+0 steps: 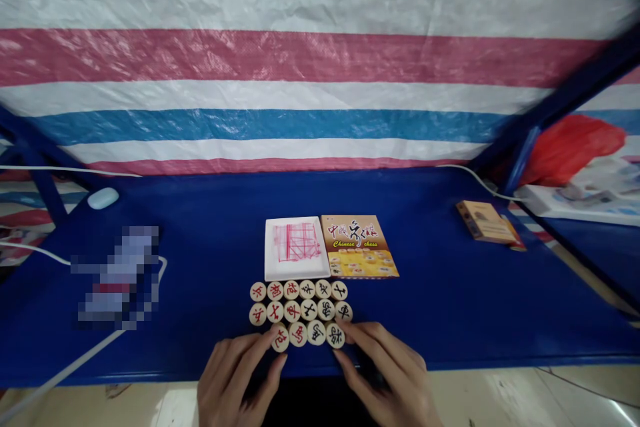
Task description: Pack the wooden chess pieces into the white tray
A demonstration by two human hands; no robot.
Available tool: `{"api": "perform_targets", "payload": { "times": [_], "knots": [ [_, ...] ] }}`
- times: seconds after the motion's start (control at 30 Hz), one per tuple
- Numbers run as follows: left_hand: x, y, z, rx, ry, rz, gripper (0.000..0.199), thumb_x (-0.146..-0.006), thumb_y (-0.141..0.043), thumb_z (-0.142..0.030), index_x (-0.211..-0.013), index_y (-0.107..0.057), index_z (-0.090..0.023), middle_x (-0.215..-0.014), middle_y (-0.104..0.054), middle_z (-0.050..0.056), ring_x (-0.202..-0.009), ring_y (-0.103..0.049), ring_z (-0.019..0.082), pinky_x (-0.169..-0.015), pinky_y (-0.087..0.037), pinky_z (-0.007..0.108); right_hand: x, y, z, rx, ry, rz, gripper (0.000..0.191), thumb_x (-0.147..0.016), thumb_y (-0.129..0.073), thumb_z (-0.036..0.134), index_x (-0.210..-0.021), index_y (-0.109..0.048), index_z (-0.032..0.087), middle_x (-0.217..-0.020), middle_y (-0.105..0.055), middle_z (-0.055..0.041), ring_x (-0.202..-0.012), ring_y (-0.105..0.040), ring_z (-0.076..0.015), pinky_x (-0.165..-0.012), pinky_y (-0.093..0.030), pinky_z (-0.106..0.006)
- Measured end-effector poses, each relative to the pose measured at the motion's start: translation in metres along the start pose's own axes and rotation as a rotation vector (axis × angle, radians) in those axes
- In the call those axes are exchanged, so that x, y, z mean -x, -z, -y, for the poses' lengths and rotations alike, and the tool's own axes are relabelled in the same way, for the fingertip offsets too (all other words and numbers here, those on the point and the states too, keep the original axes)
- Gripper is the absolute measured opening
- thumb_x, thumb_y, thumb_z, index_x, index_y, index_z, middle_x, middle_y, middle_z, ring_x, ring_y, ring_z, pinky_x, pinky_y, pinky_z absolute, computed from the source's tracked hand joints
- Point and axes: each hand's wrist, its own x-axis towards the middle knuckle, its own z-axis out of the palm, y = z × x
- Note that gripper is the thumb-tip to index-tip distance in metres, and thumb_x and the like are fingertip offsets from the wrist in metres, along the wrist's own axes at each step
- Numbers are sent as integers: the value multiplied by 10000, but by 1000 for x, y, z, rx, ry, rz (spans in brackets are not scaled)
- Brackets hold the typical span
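Observation:
Round wooden Chinese chess pieces lie in three rows near the table's front edge, red characters mostly at left and black at right. At the left end of the nearest row, a red-marked piece (280, 338) sits between the index finger and thumb of my left hand (240, 373). My right hand (390, 373) has its index finger and thumb around the black-marked piece (335, 335) at the right end. Between them in that row are another red-marked piece (299, 333) and a black-marked piece (317, 333). All the pieces rest on the blue table (210, 227).
Behind the pieces lie a white box part (297, 273) with red scribbles and a Chinese chess box lid (360, 247). A small cardboard box (483, 221) is at right. A white mouse (103, 198), a pixelated item (123, 273) and cables lie at left. Striped sheeting (300, 53) hangs behind.

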Motion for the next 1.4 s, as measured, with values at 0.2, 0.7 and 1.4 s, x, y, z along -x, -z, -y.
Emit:
{"api": "perform_targets", "payload": {
  "times": [0.2,0.7,1.4],
  "knots": [
    [-1,0,1,-7,13,-7,331,-906,-685,-54,-1194,-721,-212,-1009,-735,30,-899,-653,156,-806,-509,312,-1,0,0,10,5,-9,356,-937,-651,103,-1283,-627,183,-1054,-730,-74,-917,-713,-145,-778,-620,-248],
    [-53,34,7,31,74,-67,220,-950,-641,-126,-1112,-734,-242,-857,-677,5,-613,-560,80,-637,-518,224,-52,24,-9,10,-40,-29,295,-956,-640,151,-1237,-656,240,-1045,-726,-43,-894,-708,-136,-753,-574,-246],
    [-165,-27,84,-4,-171,96,163,-986,-584,-237,-990,-745,-210,-774,-652,-18,-580,-451,80,-626,-398,235,-176,-31,-57,348,31,476,131,-946,-610,232,-987,-724,183,-993,-703,-82,-711,-597,-152,-593,-278,-304]
  ]
}}
